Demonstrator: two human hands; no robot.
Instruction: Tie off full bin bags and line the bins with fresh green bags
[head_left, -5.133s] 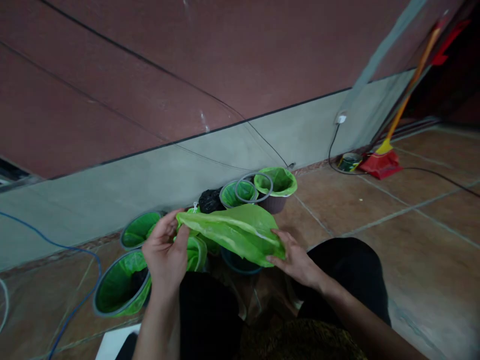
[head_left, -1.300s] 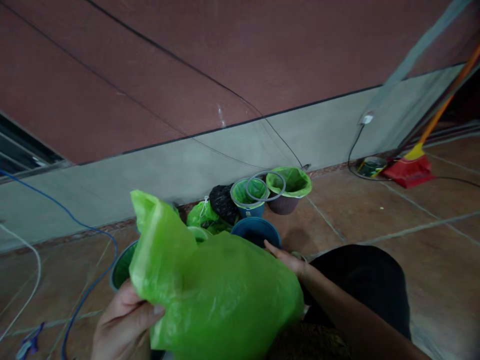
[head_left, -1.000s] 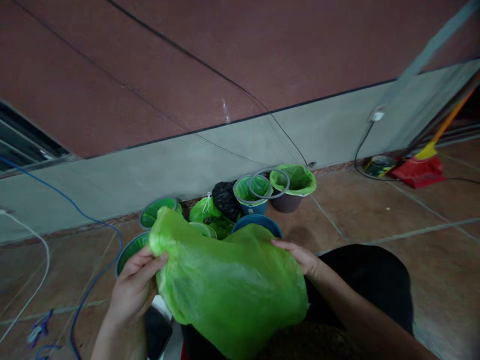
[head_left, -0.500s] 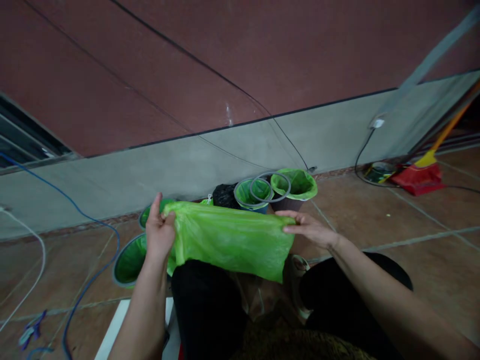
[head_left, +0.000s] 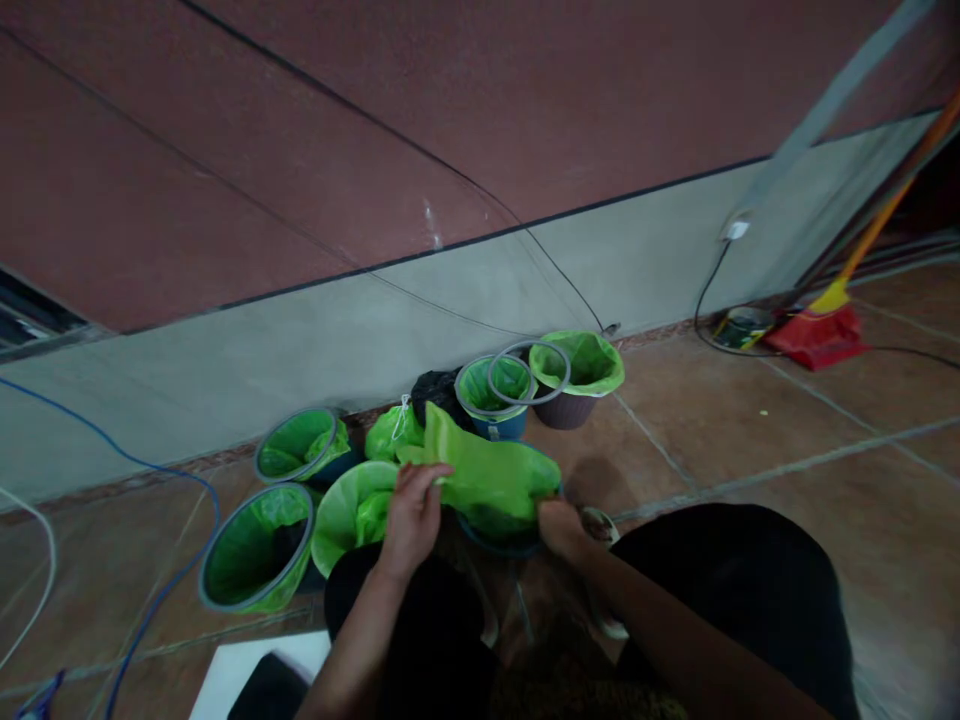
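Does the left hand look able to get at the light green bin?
Probably yes: the left hand is close to the light green bin, with its mouth largely uncovered, though the hand pinches a loose green bag.

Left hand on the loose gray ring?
No, the left hand grips the green bag, while the loose gray ring lies across the tops of the lined blue bin and brown bin.

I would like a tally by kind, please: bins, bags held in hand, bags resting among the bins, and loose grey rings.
Bins: 6 (back left bin, front left bin, middle bin, blue lined bin, brown bin, front blue bin)
Bags in hand: 1 (held green bag)
Bags among bins: 2 (tied green bag, black bag)
Loose rings: 1 (grey ring)
Total: 10
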